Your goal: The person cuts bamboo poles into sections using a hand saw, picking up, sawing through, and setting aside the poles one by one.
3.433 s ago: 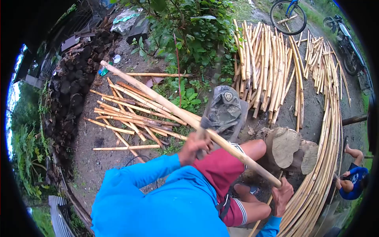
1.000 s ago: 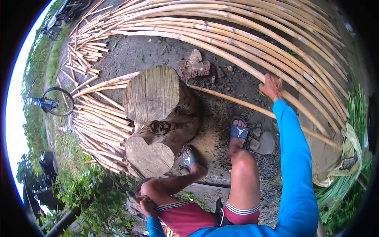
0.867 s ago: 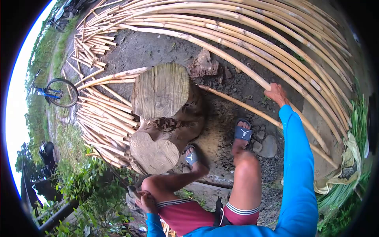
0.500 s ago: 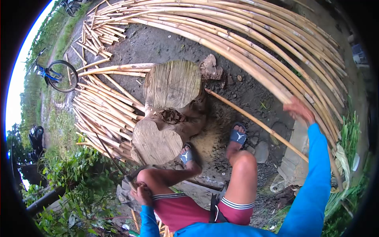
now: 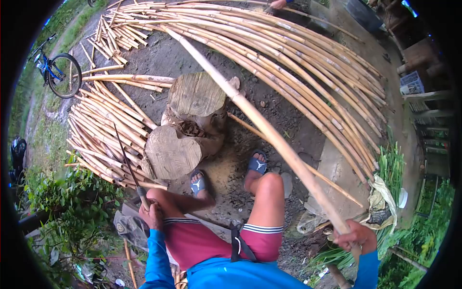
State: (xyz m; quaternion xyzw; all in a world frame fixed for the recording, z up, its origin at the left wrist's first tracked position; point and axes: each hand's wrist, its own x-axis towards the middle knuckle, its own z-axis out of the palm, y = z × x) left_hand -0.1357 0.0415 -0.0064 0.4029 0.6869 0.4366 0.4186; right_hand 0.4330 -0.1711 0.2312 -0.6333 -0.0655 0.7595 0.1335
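Note:
My left hand is closed round the handle of a machete, beside my left thigh, its long dark blade pointing up and away. My right hand is wrapped round the near end of a long bamboo pole. That pole slants across the view, in front of the tree stump with its two flat cut tops. A thinner bamboo stick lies on the ground beneath it, its far end near the stump.
Long bamboo poles lie side by side at the right. Shorter cut bamboo pieces are piled left of the stump. A bicycle stands at far left. Another person's hand shows at the top edge, near the poles.
My right hand has come down and nearer with the bamboo pole, drawing it away from the other poles and across the stump. My left hand still grips the machete.

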